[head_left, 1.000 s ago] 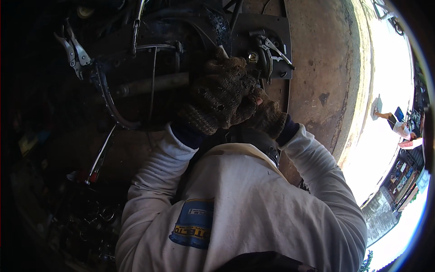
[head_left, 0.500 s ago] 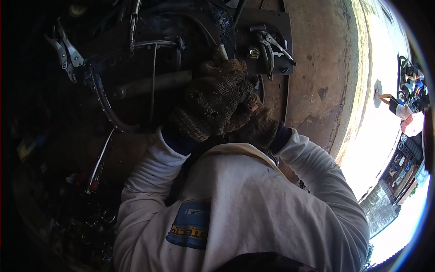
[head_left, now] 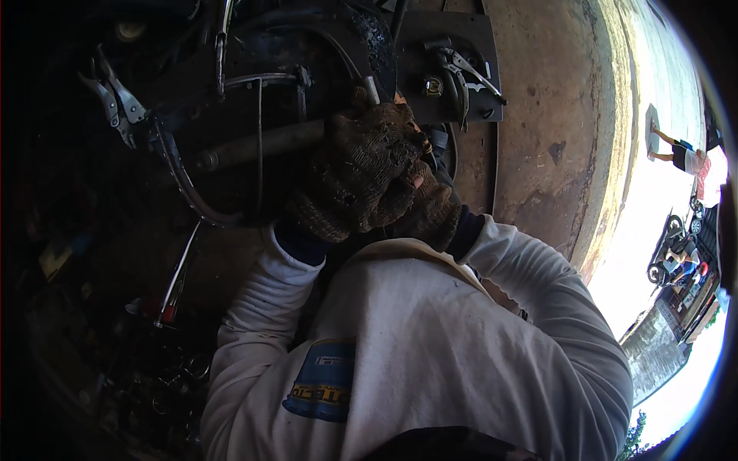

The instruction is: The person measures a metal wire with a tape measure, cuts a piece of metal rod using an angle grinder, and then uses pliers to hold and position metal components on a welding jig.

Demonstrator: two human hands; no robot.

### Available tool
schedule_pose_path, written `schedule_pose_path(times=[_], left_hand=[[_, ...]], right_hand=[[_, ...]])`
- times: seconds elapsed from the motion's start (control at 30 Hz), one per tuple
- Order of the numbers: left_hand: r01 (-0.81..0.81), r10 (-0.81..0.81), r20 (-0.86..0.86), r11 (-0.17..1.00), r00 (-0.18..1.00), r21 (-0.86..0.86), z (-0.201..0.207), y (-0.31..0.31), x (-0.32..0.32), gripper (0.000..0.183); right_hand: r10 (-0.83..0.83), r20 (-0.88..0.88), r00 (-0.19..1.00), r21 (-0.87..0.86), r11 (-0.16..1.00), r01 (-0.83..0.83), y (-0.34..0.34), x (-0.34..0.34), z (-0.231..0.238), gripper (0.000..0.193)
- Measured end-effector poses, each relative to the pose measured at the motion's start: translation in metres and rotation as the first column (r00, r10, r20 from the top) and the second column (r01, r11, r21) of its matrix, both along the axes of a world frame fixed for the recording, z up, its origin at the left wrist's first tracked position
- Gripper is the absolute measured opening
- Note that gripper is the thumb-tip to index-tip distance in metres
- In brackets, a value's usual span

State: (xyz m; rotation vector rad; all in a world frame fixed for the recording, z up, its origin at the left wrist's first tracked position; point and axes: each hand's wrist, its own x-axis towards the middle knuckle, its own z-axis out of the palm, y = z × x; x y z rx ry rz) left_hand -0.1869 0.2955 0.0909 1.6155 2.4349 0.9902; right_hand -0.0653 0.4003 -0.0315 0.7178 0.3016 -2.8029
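Right hand (head_left: 434,211) shifted left; silver tube (head_left: 371,91) apparently points forward.

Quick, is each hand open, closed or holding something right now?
Left hand: curled closed near a metal tube; anything gripped is hidden.
Right hand: partly hidden beside the left; its grip can't be told.

Off-white long-sleeved shirt (head_left: 430,323), sleeves (head_left: 261,303) wrinkled, blue print (head_left: 327,361) with yellow lettering (head_left: 334,394) on the chest. Navy cuffs (head_left: 468,233) at both wrists. Gloves (head_left: 357,173) brown, coarse knit, dark-stained.
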Motion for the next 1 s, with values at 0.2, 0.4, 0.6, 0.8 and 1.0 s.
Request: schedule_pose_path(times=[0.2,0.4,0.6,0.8,1.0], left_hand=[[-0.115,0.113,0.067,0.993,0.991,0.038,-0.01,-0.007,0.012,0.03],[-0.196,0.208,0.137,0.976,0.969,-0.096,0.001,-0.013,0.035,0.033],[-0.037,0.049,0.213,0.998,0.976,-0.059,0.006,-0.004,0.039,0.035],[0.03,-0.022,0.254,0.999,0.967,-0.027,0.0,0.002,0.03,0.037],[-0.087,0.093,0.182,0.995,0.979,-0.04,0.014,-0.003,0.027,0.038]], right_hand=[[0.052,-0.04,0.998,-0.088,0.995,-0.055,-0.002,-0.008,0.022,0.035],[0.084,-0.027,0.996,-0.112,0.99,-0.086,0.0,-0.005,0.031,0.035],[0.083,-0.006,0.997,-0.138,0.987,-0.083,0.003,-0.001,0.037,0.035],[0.078,0.016,0.997,-0.136,0.988,-0.075,-0.007,0.003,0.033,0.035],[0.08,0.029,0.996,-0.134,0.988,-0.076,-0.013,0.005,0.035,0.035]])
